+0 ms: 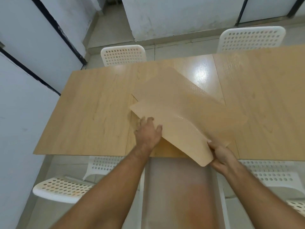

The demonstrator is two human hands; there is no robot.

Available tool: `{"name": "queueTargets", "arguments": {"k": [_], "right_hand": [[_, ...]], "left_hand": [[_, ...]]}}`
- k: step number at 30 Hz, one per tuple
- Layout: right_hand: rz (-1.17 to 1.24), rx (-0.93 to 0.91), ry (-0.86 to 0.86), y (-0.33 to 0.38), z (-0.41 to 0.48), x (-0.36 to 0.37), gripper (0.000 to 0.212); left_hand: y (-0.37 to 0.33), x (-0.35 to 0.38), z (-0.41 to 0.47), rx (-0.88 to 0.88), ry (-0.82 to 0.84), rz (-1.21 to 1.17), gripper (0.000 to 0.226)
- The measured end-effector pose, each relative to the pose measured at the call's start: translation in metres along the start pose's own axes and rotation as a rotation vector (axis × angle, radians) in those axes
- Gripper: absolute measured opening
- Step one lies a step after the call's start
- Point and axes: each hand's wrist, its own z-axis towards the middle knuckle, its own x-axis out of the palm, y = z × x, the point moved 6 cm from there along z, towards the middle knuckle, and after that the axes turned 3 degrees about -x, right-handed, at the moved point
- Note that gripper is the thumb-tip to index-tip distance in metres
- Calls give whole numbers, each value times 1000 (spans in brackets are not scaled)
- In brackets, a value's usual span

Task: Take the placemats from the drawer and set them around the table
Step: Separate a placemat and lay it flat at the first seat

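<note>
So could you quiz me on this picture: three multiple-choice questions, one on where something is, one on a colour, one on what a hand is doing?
1. Where are the placemats?
A) on a chair
B) held over the table
C) on the floor

2. What colour are the chairs?
A) black
B) red
C) white

3. What is the right hand doing?
A) gripping the placemats' near corner
B) hanging empty
C) lying flat on the table

Answers: 1 B, they fan out above the wooden top; 2 C, the perforated backs are white; 3 A, its fingers curl round the corner.

Tan wood-grain placemats and table; white perforated chairs.
</note>
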Motion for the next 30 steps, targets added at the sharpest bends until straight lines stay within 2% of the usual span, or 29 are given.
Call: {"name": "queueTargets", "arguments": {"k": [4, 6, 8, 10, 13, 16, 18, 21, 25, 27, 30], "right_hand": [[12, 78, 140, -8, -1, -6, 28], [12, 56, 203, -6, -2, -4, 31], [-54, 38, 247, -4, -2, -1, 34], [-116, 53, 293, -2, -7, 6, 29], [-166, 52, 286, 4, -12, 10, 28], [-233, 8, 251, 11, -15, 5, 38], [-261, -45, 229, 19, -24, 4, 30], [-287, -192, 87, 38, -41, -8, 14], [-368, -385, -218, 72, -72, -61, 29], [-408, -436, -316, 89, -99, -93, 25], [-433, -519, -401, 116, -135, -143, 19]], "left_hand": [[39, -43, 33, -215, -70, 100, 86], [62, -66, 46, -316, -67, 87, 103], [80, -84, 56, -379, -25, 121, 111], [92, -98, 63, -400, 66, 110, 103], [106, -111, 65, -447, 157, -157, 81], [116, -117, 59, -425, 99, -351, 32], [113, -115, 56, -384, 57, -435, 14], [95, -104, 48, -319, 39, -511, 14], [45, -79, 32, -190, 61, -558, 13], [14, -64, 18, -132, 85, -580, 30], [-31, -39, -11, -65, 120, -652, 39]]}}
